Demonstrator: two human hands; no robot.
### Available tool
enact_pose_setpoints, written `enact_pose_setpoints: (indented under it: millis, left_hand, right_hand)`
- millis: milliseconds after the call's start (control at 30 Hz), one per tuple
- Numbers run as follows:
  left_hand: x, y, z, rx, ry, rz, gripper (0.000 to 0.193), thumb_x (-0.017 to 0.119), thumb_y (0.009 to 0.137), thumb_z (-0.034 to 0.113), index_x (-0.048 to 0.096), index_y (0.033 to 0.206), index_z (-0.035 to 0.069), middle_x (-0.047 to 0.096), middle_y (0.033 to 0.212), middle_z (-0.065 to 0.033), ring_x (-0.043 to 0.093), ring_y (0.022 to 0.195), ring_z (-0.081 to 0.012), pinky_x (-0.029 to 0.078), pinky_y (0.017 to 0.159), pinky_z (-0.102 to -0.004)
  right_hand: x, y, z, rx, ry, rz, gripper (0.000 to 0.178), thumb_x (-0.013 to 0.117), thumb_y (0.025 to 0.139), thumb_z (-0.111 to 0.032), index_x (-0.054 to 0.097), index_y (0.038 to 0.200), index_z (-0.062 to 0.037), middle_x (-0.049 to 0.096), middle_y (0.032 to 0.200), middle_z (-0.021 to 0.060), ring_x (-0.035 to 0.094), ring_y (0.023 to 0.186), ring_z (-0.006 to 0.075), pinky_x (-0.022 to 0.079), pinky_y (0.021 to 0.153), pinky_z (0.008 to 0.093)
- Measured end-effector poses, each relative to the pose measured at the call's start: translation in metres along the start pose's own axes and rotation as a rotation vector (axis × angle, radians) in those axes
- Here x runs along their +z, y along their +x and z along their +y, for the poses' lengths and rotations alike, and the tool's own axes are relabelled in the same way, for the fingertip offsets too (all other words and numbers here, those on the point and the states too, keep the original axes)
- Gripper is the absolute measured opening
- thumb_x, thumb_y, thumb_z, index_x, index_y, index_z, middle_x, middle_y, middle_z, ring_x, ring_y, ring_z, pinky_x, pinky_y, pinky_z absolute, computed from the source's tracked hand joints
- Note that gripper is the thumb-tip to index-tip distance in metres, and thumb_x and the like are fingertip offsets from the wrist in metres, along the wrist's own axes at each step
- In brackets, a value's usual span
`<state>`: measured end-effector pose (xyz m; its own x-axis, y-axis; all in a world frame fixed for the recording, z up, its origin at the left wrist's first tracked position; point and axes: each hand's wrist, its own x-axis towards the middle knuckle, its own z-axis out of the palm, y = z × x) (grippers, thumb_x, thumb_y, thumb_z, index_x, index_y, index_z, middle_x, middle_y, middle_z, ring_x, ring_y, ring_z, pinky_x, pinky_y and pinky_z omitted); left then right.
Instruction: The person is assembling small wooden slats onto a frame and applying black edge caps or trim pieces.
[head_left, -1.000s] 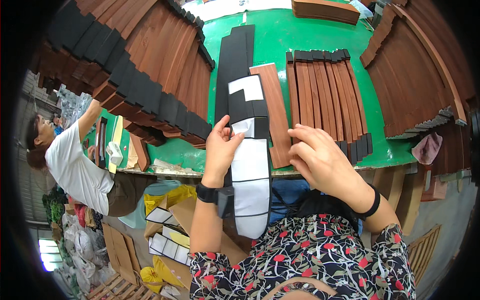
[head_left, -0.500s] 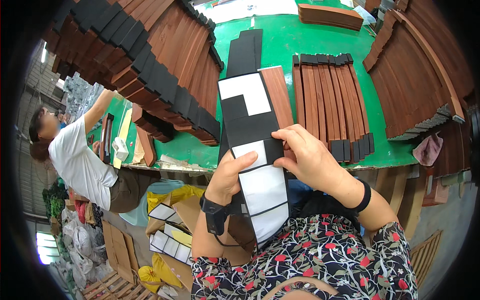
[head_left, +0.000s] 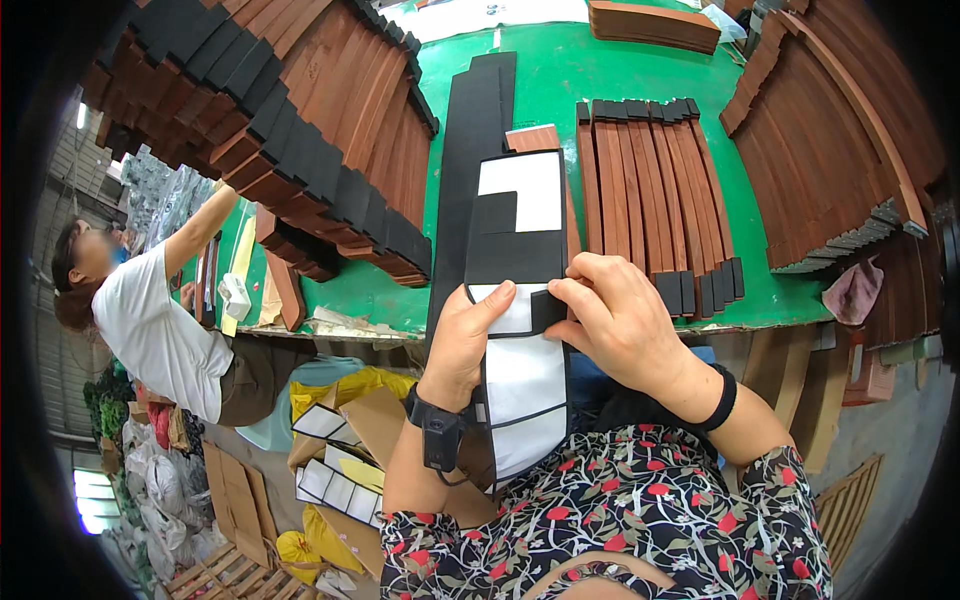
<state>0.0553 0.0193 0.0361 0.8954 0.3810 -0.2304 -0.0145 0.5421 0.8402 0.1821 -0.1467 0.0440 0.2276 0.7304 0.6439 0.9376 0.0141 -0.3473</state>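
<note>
A long sheet [head_left: 528,375] of white backing with black pads and cut lines stands in front of my chest, its lower end by my shirt. My left hand [head_left: 450,345] grips its left edge, thumb lying on the white face and the fingers hidden behind. At the sheet's right edge my right hand [head_left: 630,325] pinches a small black rectangular pad [head_left: 546,311] between thumb and fingertips. Whether that pad has come fully off the sheet I cannot tell. Behind the sheet's top lie long black strips [head_left: 475,130] and a reddish-brown wooden slat [head_left: 535,138], partly covered.
On the green table [head_left: 560,80] stand a tall stack of black-ended wooden slats [head_left: 340,110], a row of slats [head_left: 650,190] and another stack [head_left: 830,150]. A person in a white shirt [head_left: 165,325] works at the left. Below sits an open carton [head_left: 375,430] with similar sheets.
The sheet has turned more upright and its top has shifted right. My right hand still pinches at its edge, and the small black pad now sits at more of an angle.
</note>
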Motion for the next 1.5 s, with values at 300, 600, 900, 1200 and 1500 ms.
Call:
enact_pose_setpoints:
  millis: [300,600,900,1200,1500]
  left_hand:
    - [-0.007,0.005,-0.008,0.056,0.143,0.054,0.032,0.070,0.096,0.015,0.062,0.124,0.000,0.070,0.113,-0.0076,0.068,0.100,-0.0163,0.056,0.086,-0.0302]
    - [0.007,0.006,-0.009,0.229,0.396,0.074,0.033,0.079,0.087,0.004,0.065,0.117,0.000,0.071,0.111,-0.0059,0.066,0.099,-0.0113,0.054,0.087,-0.0282]
    - [0.015,0.007,-0.013,0.235,0.250,0.095,0.031,0.077,0.089,0.003,0.064,0.117,0.001,0.070,0.109,-0.0057,0.066,0.098,-0.0121,0.053,0.088,-0.0289]
    - [0.014,0.012,-0.008,0.173,0.223,0.073,0.036,0.077,0.088,0.004,0.062,0.121,0.001,0.068,0.112,-0.0050,0.064,0.101,-0.0134,0.052,0.091,-0.0303]
    - [0.024,0.017,-0.006,0.167,0.219,0.091,0.037,0.078,0.088,0.006,0.063,0.121,0.000,0.068,0.111,-0.0050,0.064,0.100,-0.0138,0.052,0.091,-0.0302]
  right_hand:
    - [0.006,-0.002,0.004,0.000,0.009,0.043,0.055,0.085,0.063,-0.016,0.062,0.111,-0.0019,0.057,0.113,0.0124,0.062,0.101,0.0301,0.050,0.083,0.0401]
    - [0.006,-0.005,0.006,0.011,0.044,-0.018,0.057,0.088,0.060,-0.014,0.063,0.110,-0.0006,0.059,0.113,0.0131,0.062,0.098,0.0307,0.052,0.082,0.0407]
    - [0.009,-0.011,0.002,0.143,0.185,0.005,0.063,0.088,0.058,-0.007,0.059,0.114,-0.0008,0.056,0.118,0.0152,0.061,0.105,0.0339,0.052,0.087,0.0430]
    - [0.013,-0.017,0.007,-0.094,-0.036,0.091,0.049,0.081,0.069,-0.005,0.058,0.112,-0.0038,0.057,0.117,0.0129,0.059,0.105,0.0322,0.050,0.090,0.0437]
    - [0.016,-0.021,0.010,-0.029,0.180,0.145,0.048,0.076,0.073,0.004,0.053,0.114,-0.0046,0.057,0.110,0.0134,0.059,0.100,0.0342,0.052,0.086,0.0432]
